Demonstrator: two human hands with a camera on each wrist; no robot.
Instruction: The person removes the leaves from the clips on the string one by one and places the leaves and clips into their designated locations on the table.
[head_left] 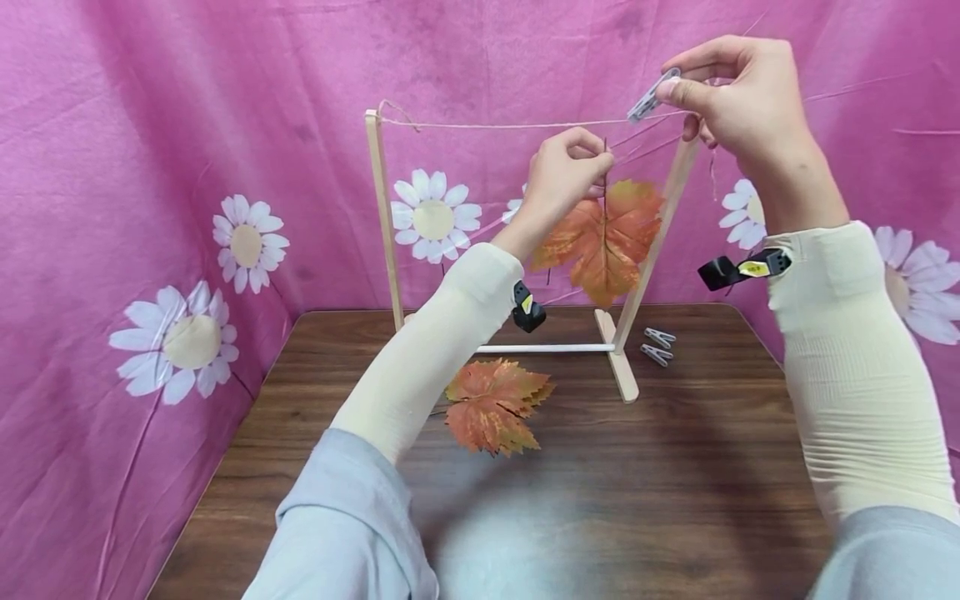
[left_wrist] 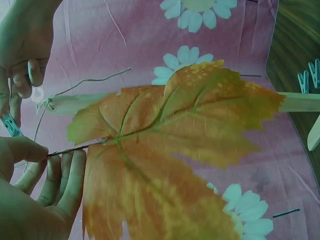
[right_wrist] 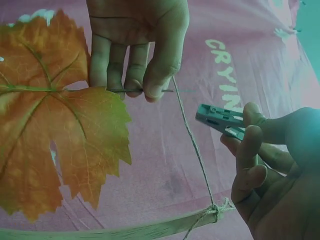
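My left hand (head_left: 572, 171) pinches the thin stem of an orange maple leaf (head_left: 611, 242) between thumb and fingers. The leaf hangs below that hand, its stem tip right at the string (head_left: 510, 126). A grey clothespin (head_left: 652, 96) is pinched by my right hand (head_left: 750, 92), just above the string and to the right of the stem. In the right wrist view the clothespin (right_wrist: 220, 120) points toward the string (right_wrist: 195, 145), near the stem end. The string runs between the two uprights of a wooden frame (head_left: 384, 217), knotted at the post tops.
Another orange leaf (head_left: 495, 408) lies on the brown wooden table (head_left: 675, 483), in front of the frame's white crossbar (head_left: 547, 348). Two more clothespins (head_left: 657, 346) lie right of the frame's foot (head_left: 618, 367). A pink cloth (head_left: 315, 67) with daisies hangs behind and at the sides.
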